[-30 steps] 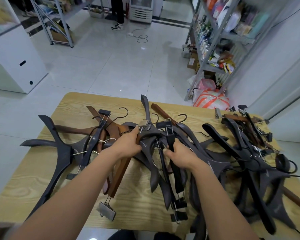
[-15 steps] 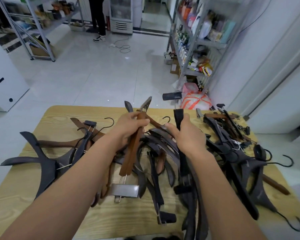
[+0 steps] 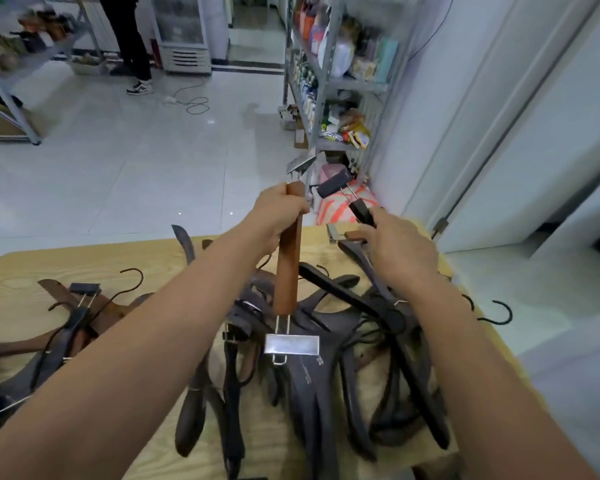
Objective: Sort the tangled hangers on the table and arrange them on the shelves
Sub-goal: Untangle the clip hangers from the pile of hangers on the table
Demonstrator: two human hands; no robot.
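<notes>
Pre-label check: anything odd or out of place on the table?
Yes: dark hangers lie in a tangled heap across the table, arms and clips interlocked. One black hook overhangs the table's right edge. Left hand grips a brown hanger, right hand a black hanger.

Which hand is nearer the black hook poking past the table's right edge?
Right. The right hand, holding a black clip hanger, is up-left of the black hook. The left hand, gripping a brown clip hanger, is farther left.
</notes>
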